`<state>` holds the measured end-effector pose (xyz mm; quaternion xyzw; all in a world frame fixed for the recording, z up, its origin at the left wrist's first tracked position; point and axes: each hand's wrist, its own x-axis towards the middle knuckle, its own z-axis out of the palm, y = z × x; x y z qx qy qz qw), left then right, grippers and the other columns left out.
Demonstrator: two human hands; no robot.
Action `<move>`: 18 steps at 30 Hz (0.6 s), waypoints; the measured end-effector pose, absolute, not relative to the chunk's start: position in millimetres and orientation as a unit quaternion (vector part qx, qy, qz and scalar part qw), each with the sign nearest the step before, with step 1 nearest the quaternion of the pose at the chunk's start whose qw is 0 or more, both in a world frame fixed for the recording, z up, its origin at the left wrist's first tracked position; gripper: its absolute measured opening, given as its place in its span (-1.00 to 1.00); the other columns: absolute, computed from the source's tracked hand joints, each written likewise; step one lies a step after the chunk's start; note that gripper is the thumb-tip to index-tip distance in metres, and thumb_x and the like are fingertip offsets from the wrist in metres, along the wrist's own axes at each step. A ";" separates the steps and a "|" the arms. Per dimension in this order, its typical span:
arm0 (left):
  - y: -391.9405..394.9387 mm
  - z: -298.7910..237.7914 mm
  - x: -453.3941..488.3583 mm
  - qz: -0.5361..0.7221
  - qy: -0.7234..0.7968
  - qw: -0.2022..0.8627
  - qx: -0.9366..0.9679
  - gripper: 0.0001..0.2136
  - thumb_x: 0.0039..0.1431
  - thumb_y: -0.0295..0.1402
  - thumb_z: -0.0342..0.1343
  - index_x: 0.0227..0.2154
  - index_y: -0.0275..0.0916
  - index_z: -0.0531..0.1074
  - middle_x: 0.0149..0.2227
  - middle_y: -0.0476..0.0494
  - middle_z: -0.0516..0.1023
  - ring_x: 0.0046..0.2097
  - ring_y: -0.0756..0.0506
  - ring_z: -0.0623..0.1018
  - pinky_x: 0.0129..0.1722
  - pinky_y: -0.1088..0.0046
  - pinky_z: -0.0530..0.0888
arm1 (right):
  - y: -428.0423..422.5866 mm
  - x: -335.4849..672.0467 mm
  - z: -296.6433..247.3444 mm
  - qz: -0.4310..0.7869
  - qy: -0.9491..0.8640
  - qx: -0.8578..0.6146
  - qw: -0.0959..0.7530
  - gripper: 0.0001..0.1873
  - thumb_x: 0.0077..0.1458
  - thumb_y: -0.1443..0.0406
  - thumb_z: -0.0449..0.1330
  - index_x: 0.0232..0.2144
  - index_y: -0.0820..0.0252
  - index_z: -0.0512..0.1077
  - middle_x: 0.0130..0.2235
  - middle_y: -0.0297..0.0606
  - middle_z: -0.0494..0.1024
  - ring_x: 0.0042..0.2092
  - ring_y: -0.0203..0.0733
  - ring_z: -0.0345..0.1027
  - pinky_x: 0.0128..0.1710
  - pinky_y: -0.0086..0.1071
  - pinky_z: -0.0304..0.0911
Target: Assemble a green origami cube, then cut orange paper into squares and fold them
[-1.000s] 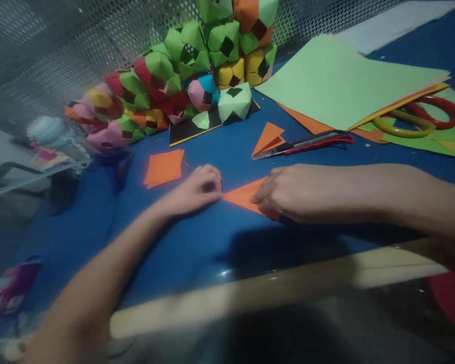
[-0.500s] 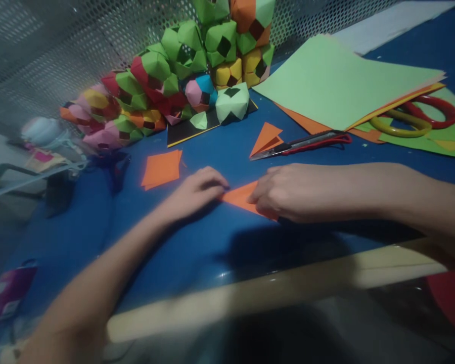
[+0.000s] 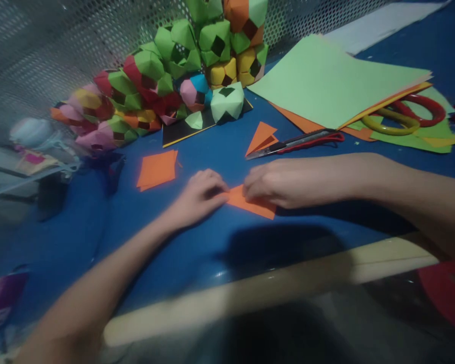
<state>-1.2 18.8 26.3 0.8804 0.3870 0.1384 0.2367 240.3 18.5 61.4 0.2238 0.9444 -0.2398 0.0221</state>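
Observation:
A folded piece of orange paper [image 3: 258, 207], pointed at its left end, lies flat on the blue table. My left hand [image 3: 201, 196] has its thumb and fingers closed on that pointed tip. Curled fingers of my right hand [image 3: 267, 183] press on the paper's upper side, and their tips are partly hidden. Just beyond the right hand lie a craft knife [image 3: 296, 143] with its blade out and a second folded orange piece [image 3: 261, 137]. To the left of my left hand is a small stack of orange squares [image 3: 157, 170].
Folded paper balls [image 3: 180, 50] in several colours are piled against a perforated metal panel [image 3: 109, 30]. Green sheets [image 3: 337, 81] lie at the back right beside scissors with yellow [image 3: 392, 123] and red handles. A pale edge [image 3: 288, 272] borders the table in front.
My right hand has slid slightly up and left over the orange paper, showing more of its lower right corner. The left hand stays at the tip. The view has shifted slightly.

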 end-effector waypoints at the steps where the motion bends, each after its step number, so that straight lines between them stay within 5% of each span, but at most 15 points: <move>1: 18.7 26.1 -1.1 0.139 0.387 0.237 0.880 -0.90 0.24 -0.31 0.12 -0.29 -0.21 0.47 -0.18 -0.12 0.48 -0.08 -0.12 0.41 0.03 0.22 0.30 | 17.8 239.3 62.1 -0.235 0.944 0.228 0.037 -0.69 0.00 0.63 0.04 -0.36 0.30 0.51 -0.26 -0.17 0.49 -0.25 -0.21 0.28 -0.27 -0.34 0.09; 18: 18.8 25.8 -0.3 0.137 0.394 0.235 0.878 -0.91 0.24 -0.31 0.12 -0.28 -0.20 0.46 -0.17 -0.12 0.49 -0.06 -0.12 0.41 0.04 0.22 0.30 | 17.2 236.7 65.4 -0.210 0.947 0.231 0.071 -0.73 0.02 0.61 0.04 -0.42 0.31 0.48 -0.26 -0.18 0.45 -0.29 -0.25 0.21 -0.31 -0.35 0.06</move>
